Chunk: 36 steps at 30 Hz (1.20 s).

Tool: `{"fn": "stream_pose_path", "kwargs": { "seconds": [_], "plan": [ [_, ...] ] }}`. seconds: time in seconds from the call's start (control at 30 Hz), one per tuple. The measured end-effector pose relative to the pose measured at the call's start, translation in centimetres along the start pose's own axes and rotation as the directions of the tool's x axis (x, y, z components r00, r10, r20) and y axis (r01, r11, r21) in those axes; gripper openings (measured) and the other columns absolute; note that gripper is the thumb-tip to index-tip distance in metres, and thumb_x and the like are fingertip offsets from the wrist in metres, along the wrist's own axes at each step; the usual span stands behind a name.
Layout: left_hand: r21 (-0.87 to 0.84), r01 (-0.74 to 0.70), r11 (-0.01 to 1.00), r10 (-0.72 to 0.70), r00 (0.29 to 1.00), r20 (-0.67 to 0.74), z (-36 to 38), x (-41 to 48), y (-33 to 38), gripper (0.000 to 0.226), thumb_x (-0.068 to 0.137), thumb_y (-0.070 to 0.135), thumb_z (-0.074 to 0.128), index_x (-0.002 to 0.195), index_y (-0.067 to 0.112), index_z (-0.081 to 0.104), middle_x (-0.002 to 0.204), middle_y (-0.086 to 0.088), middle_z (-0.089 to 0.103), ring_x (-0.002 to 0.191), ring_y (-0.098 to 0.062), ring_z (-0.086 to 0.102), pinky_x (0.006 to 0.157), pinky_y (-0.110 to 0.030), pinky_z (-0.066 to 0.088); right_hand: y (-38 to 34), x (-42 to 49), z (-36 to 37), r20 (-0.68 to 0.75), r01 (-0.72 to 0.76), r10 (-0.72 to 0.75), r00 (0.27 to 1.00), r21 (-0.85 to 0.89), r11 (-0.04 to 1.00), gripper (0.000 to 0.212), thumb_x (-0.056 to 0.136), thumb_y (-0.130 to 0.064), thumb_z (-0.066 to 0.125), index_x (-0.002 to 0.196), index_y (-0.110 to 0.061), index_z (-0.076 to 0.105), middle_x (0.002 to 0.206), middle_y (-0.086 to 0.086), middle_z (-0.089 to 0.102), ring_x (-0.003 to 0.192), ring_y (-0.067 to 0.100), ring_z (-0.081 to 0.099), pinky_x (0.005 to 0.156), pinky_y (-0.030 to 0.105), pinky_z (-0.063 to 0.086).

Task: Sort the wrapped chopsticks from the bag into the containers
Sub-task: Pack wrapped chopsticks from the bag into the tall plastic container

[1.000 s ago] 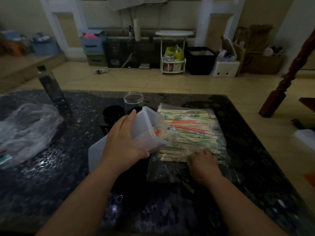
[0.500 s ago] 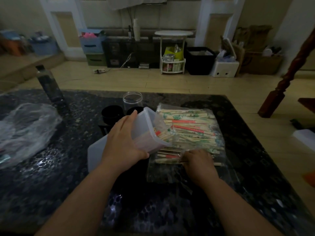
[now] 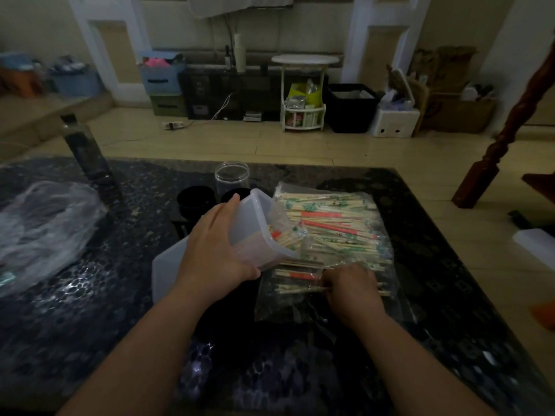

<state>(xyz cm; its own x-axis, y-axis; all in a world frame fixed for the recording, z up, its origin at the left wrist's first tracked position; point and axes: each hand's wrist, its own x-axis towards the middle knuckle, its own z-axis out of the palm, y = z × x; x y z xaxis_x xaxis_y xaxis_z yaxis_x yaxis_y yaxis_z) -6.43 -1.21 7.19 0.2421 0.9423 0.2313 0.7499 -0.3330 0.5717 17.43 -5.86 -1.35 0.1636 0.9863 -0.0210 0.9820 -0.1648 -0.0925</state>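
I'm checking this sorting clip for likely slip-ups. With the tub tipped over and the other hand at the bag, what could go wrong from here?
1. The left hand holds the container tilted, mouth toward the bag; the sticks already inside could slide back out.
2. The right hand grips wrapped chopsticks amid crumpled plastic; pulling might drag the bag or scatter others.
3. The clear jar stands just behind the container and could get knocked.

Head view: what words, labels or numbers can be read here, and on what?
None can be read.
Green and red print on the paper-wrapped chopsticks: too blurred.
On the translucent white plastic container: no print visible.
The yellow-green packet on the white shelf rack: too small.
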Motion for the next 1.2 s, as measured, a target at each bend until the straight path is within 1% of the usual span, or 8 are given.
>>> {"fn": "stream_pose_path", "kwargs": {
  "seconds": [0.13,0.27,0.37,0.57,0.8,0.9,1.0,1.2],
  "plan": [
    [-0.001,-0.005,1.000,0.005,1.000,-0.003,0.0,0.0,-0.1,0.133,0.050,0.031,0.094,0.154,0.037,0.011,0.154,0.011,0.023,0.141,-0.011,0.019,0.111,-0.036,0.025,0.0,0.0,0.2,0.044,0.016,-0.015,0.999,-0.016,1.000,0.024,0.088,-0.042,0.057,0.107,-0.031,0.068,0.110,-0.002,0.065,0.112,0.027,0.052,0.097,0.039,0.033],
    [-0.008,0.001,1.000,-0.001,1.000,-0.003,0.0,0.0,0.0,0.132,0.050,0.030,0.094,0.153,0.037,0.012,0.154,0.011,0.022,0.141,-0.012,0.020,0.112,-0.036,0.025,0.0,-0.3,0.3,-0.005,0.020,-0.021,1.000,-0.044,0.999,0.018,0.091,-0.030,0.055,0.104,-0.028,0.067,0.106,-0.001,0.065,0.109,0.027,0.054,0.093,0.038,0.036],
    [-0.011,0.004,1.000,-0.004,1.000,-0.005,-0.1,0.0,0.1,0.132,0.050,0.030,0.094,0.153,0.037,0.012,0.154,0.010,0.023,0.140,-0.012,0.021,0.111,-0.035,0.025,-0.1,-0.5,-0.1,-0.059,-0.007,0.004,0.998,-0.056,0.998,0.027,0.090,-0.019,0.049,0.111,-0.028,0.065,0.109,0.002,0.065,0.110,0.027,0.054,0.092,0.036,0.039],
    [-0.023,0.008,1.000,-0.008,1.000,0.001,-0.2,0.0,0.1,0.132,0.051,0.029,0.094,0.154,0.037,0.012,0.154,0.010,0.022,0.139,-0.011,0.021,0.110,-0.036,0.026,-0.2,-0.4,-0.5,-0.135,0.023,-0.018,0.991,0.032,0.999,0.032,0.087,-0.014,0.048,0.112,-0.029,0.062,0.105,0.003,0.067,0.103,0.027,0.056,0.087,0.036,0.040],
    [-0.022,0.010,1.000,-0.010,1.000,0.010,-0.3,0.1,0.1,0.131,0.052,0.030,0.094,0.154,0.037,0.011,0.154,0.011,0.021,0.140,-0.011,0.020,0.111,-0.036,0.025,-0.5,-0.7,-1.3,-0.071,0.059,-0.053,0.996,0.081,0.995,0.027,0.091,-0.019,0.047,0.115,-0.028,0.054,0.114,0.001,0.063,0.104,0.027,0.060,0.079,0.035,0.047],
    [-0.020,0.007,1.000,-0.007,1.000,0.011,-0.3,0.2,0.1,0.131,0.052,0.030,0.094,0.154,0.037,0.012,0.154,0.010,0.022,0.140,-0.013,0.021,0.111,-0.037,0.026,-0.6,-0.9,-1.9,-0.041,0.046,-0.041,0.998,0.127,0.991,0.020,0.097,-0.038,0.044,0.111,-0.027,0.053,0.113,0.001,0.063,0.102,0.027,0.063,0.079,0.036,0.049],
    [-0.016,0.003,1.000,-0.003,1.000,0.010,-0.2,0.1,0.1,0.131,0.051,0.031,0.094,0.154,0.037,0.012,0.154,0.009,0.022,0.139,-0.013,0.022,0.110,-0.037,0.026,-0.5,-1.1,-2.3,0.025,0.081,-0.083,0.996,0.068,0.994,0.033,0.096,-0.055,0.044,0.109,-0.026,0.055,0.110,0.006,0.066,0.101,0.030,0.064,0.079,0.036,0.049],
    [-0.011,0.004,1.000,-0.004,1.000,0.015,-0.1,0.1,0.1,0.131,0.052,0.032,0.094,0.154,0.037,0.010,0.155,0.010,0.020,0.141,-0.012,0.019,0.112,-0.038,0.025,-0.2,-1.6,-3.1,0.112,0.162,-0.158,0.981,-0.032,0.986,0.026,0.097,-0.045,0.048,0.118,-0.031,0.054,0.116,0.007,0.066,0.105,0.030,0.062,0.079,0.034,0.046]
  ]
}}
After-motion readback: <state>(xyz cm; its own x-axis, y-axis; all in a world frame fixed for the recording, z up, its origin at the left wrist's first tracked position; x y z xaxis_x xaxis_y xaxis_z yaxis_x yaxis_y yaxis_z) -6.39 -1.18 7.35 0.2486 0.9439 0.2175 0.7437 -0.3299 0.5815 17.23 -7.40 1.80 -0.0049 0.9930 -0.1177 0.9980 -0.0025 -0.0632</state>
